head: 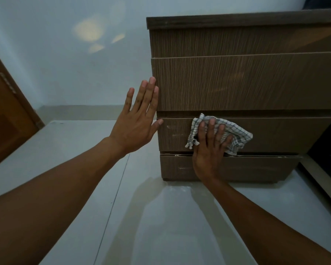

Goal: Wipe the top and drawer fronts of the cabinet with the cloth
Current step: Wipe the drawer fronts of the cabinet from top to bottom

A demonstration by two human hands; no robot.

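R hand (208, 150) lies flat, fingers spread, pressing the checked cloth (231, 136) against the third drawer front (275, 134) of the cabinet (237, 44). L hand (138, 119) is open, fingers straight, braced at the cabinet's left edge. Drawer's long axis runs left-right; most unwiped face lies to the right of the cloth, so R hand looks best placed to sweep that way

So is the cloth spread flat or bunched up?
Bunched: the cloth is crumpled, its fringed corner sticking out beside the right hand pressing it to a drawer front.
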